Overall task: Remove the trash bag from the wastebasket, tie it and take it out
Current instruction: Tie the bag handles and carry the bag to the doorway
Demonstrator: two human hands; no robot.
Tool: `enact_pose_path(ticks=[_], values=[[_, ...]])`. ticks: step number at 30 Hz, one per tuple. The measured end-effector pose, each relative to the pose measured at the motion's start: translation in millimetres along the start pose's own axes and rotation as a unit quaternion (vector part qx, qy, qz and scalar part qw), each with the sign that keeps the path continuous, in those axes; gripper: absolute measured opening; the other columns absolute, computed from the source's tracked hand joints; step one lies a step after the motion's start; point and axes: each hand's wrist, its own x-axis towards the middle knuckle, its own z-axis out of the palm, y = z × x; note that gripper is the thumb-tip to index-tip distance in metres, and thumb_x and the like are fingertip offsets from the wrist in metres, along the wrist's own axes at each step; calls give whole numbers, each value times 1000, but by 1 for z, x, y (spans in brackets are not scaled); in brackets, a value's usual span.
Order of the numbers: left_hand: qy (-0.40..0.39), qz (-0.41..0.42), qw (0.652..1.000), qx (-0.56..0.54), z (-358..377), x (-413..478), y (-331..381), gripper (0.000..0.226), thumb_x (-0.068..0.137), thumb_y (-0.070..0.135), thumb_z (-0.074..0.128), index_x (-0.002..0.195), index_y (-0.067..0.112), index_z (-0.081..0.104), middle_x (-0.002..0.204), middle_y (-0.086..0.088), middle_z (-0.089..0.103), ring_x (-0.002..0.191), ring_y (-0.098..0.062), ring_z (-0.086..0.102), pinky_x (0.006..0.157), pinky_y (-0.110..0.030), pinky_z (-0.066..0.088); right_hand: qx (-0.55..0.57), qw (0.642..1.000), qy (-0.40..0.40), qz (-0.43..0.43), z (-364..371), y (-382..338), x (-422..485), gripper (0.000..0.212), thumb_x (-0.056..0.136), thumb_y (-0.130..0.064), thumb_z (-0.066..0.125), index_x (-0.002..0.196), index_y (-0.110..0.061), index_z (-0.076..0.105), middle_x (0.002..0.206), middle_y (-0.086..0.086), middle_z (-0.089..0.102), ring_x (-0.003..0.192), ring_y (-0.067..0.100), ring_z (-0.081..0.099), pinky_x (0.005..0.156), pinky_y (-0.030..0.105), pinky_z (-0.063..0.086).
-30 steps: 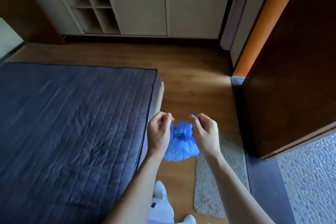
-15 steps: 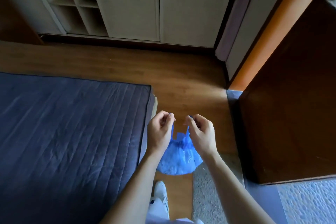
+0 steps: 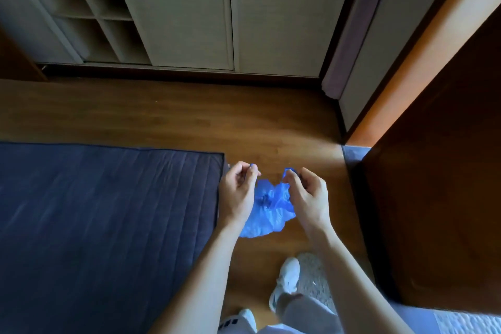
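Observation:
A small blue plastic trash bag [image 3: 267, 211] hangs in the air between my two hands, over the wooden floor. My left hand [image 3: 238, 192] pinches one blue end of the bag's top at its fingertips. My right hand [image 3: 307, 195] pinches the other end. The gathered neck of the bag sits between the two hands, slightly below the fingers. The two ends are pulled apart sideways. No wastebasket is in view.
A bed with a dark quilted cover [image 3: 103, 225] fills the left side. Beige cabinets [image 3: 230, 8] and open shelves [image 3: 100, 8] stand ahead. A dark wooden door [image 3: 439, 184] is on the right, and a grey mat [image 3: 314, 276] lies by my feet.
I have stepped forward along the bed toward the cabinets. My hands have drawn slightly apart, pulling the bag's two ends outward.

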Motion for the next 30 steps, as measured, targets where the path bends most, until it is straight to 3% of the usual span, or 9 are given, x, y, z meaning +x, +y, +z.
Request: enact_pose_path(ticks=[4, 9, 12, 16, 18, 21, 24, 27, 30], values=[[-1, -7, 1000, 4, 27, 50, -10, 25, 92, 17, 55, 71, 4, 61, 48, 17, 53, 47, 1, 43, 51, -19, 32, -3, 1000, -1, -1, 4, 10, 58, 44, 91, -28, 58, 63, 2, 43, 50, -6, 33, 52, 14, 29, 47, 36, 27], [4, -17, 1000, 3, 78, 128, -15, 26, 88, 23, 54, 68, 7, 59, 46, 13, 47, 45, -4, 38, 47, -21, 29, 15, 1000, -20, 5, 4, 23, 155, 49, 88, -36, 57, 71, 9, 44, 55, 7, 33, 53, 20, 29, 46, 44, 29], [11, -23, 999, 23, 115, 185, -12, 27, 87, 27, 54, 68, 8, 59, 50, 12, 50, 50, -6, 41, 51, -24, 32, 15, 999, -44, -1, -1, 23, 218, 43, 91, -29, 56, 72, 8, 47, 55, 6, 36, 53, 19, 32, 48, 40, 29], [20, 6, 999, 47, 157, 249, -6, 26, 89, 25, 53, 70, 9, 59, 59, 5, 55, 56, -7, 48, 56, -23, 38, 24, 998, -56, -8, -7, 10, 291, 32, 94, -18, 57, 66, -1, 56, 49, -8, 39, 50, 12, 34, 48, 26, 29], [21, 21, 998, 55, 175, 279, -4, 26, 90, 26, 53, 72, 8, 59, 63, -4, 59, 60, -11, 51, 59, -25, 41, 32, 998, -53, -21, -4, 6, 320, 34, 94, -14, 57, 63, -2, 54, 48, -10, 36, 49, 8, 31, 48, 25, 28], [25, 23, 998, 52, 192, 315, -3, 26, 90, 26, 53, 73, 8, 59, 62, -2, 57, 59, -11, 50, 57, -26, 40, 49, 996, -65, -21, -1, 7, 354, 38, 95, -12, 57, 57, -17, 53, 45, -12, 35, 46, 4, 30, 47, 23, 26], [34, 23, 998, 56, 197, 344, -9, 23, 91, 24, 53, 72, 13, 59, 64, -12, 59, 60, -13, 51, 58, -28, 40, 52, 996, -69, -18, 5, 7, 392, 39, 94, -17, 57, 55, -23, 54, 47, -10, 34, 47, 8, 29, 47, 28, 25], [54, 15, 998, 42, 197, 373, -19, 22, 90, 22, 54, 71, 13, 60, 60, 6, 59, 59, -8, 51, 57, -22, 39, 52, 997, -64, -5, 17, 10, 428, 48, 94, -13, 58, 51, -30, 47, 45, -12, 34, 46, 8, 29, 47, 28, 26], [75, -11, 997, 28, 195, 405, -34, 22, 88, 23, 55, 66, 19, 60, 53, 12, 55, 53, -3, 46, 54, -21, 36, 39, 997, -64, 12, 34, 18, 458, 36, 92, -18, 59, 58, -12, 52, 44, -12, 36, 47, 9, 29, 47, 28, 26]])
